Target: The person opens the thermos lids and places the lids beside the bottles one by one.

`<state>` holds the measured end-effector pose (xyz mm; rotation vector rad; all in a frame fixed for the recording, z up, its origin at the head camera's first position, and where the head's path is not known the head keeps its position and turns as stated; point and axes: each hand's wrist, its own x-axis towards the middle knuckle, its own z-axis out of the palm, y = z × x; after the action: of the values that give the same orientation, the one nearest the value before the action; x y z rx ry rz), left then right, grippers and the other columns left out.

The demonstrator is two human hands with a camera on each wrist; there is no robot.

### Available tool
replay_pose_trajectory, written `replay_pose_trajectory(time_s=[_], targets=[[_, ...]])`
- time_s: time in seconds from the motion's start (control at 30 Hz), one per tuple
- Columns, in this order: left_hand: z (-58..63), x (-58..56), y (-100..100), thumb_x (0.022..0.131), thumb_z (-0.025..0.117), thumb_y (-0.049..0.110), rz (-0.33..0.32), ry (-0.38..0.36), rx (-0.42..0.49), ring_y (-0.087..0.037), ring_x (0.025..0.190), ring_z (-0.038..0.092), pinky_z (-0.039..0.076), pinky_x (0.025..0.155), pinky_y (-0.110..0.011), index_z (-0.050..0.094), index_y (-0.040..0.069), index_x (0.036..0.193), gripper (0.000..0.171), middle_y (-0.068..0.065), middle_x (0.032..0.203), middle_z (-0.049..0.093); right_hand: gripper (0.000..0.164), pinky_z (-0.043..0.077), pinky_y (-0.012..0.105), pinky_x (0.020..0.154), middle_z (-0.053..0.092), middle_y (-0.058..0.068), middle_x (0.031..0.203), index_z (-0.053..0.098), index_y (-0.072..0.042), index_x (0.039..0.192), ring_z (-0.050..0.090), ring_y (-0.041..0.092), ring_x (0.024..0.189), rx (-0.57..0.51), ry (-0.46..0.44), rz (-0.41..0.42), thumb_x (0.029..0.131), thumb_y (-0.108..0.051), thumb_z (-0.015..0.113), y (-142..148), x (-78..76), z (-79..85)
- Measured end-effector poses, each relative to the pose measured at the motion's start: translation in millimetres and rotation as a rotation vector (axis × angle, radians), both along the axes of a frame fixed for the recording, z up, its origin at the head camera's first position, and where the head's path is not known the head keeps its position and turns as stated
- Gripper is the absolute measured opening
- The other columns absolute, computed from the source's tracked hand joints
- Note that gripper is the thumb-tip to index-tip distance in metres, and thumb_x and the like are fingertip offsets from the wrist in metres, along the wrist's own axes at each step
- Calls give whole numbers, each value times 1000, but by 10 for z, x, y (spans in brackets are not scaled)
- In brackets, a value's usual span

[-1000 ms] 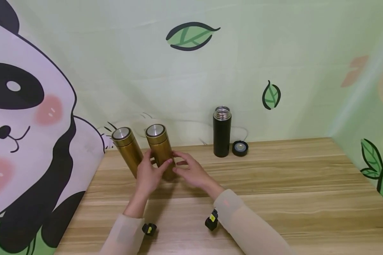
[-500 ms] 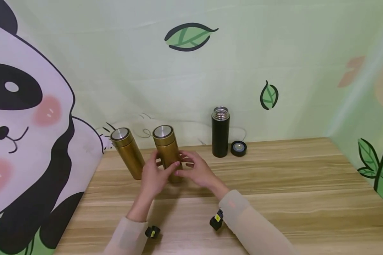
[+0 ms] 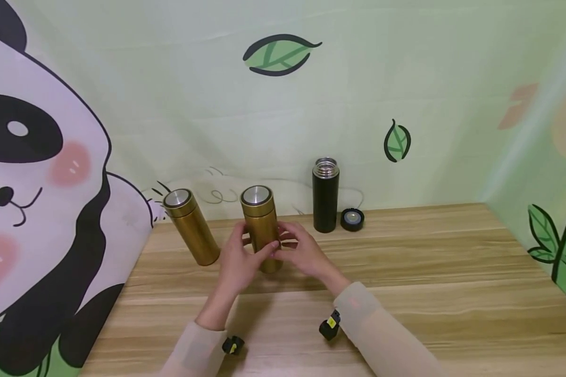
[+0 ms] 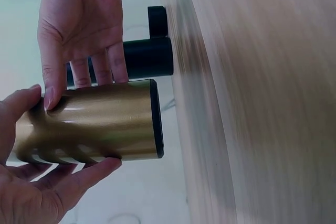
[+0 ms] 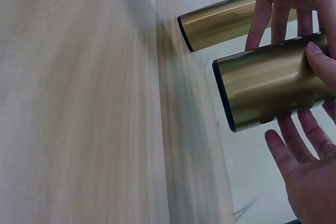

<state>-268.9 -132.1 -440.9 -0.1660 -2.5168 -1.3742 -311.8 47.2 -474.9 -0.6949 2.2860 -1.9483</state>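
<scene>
A gold thermos bottle (image 3: 259, 222) with a steel-topped lid is held nearly upright between my two hands, its black base slightly above the table. My left hand (image 3: 238, 262) grips it from the left, thumb across the front and fingers on the far side. From the right, my right hand (image 3: 306, 253) holds its lower body with the thumb in front and the fairly straight fingers along the side. A second gold thermos bottle (image 3: 193, 233) stands to the left. In the left wrist view the held gold bottle (image 4: 105, 121) shows its black base rim.
At the back stands an uncapped black thermos bottle (image 3: 325, 201), its black lid (image 3: 352, 219) lying beside it on the wood-grain table (image 3: 429, 262). A printed green backdrop (image 3: 358, 68) rises along the table's rear edge.
Both hands have moved to the right with the gold thermos bottle, widening its distance from the other gold bottle. The other gold bottle, the black bottle and its lid have stayed in place.
</scene>
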Motion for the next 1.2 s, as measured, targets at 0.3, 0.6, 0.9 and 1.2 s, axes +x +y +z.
replay_pose_trajectory(time_s=[0.3, 0.6, 0.9, 1.2], targets=[[12, 20, 118, 86, 85, 41, -35, 4, 21, -39, 125, 62, 54, 99, -56, 49, 16, 141, 70, -11, 139, 61, 70, 51, 56, 106, 53, 21, 138, 52, -5, 149, 61, 41, 122, -28, 33, 17, 85, 1, 80, 147, 49, 5], [7, 57, 273, 85, 86, 37, -75, -1, 46, -39, 130, 61, 50, 105, -61, 48, 16, 141, 70, -14, 142, 61, 70, 52, 54, 105, 56, 22, 136, 52, -5, 148, 62, 40, 121, -20, 26, -7, 85, 1, 82, 331, 128, 14], [-23, 68, 407, 85, 87, 36, -113, 5, 56, -38, 131, 61, 51, 103, -62, 47, 19, 142, 72, -11, 143, 61, 69, 51, 57, 106, 54, 21, 140, 51, -6, 149, 58, 40, 125, -21, 24, -24, 87, 1, 80, 493, 197, -14], [-68, 109, 569, 84, 88, 33, -158, 34, 33, -38, 129, 63, 52, 103, -59, 49, 17, 139, 70, -11, 140, 63, 69, 53, 54, 103, 56, 22, 138, 51, -3, 147, 59, 44, 123, 16, 46, -55, 85, 2, 81, 685, 302, -48]])
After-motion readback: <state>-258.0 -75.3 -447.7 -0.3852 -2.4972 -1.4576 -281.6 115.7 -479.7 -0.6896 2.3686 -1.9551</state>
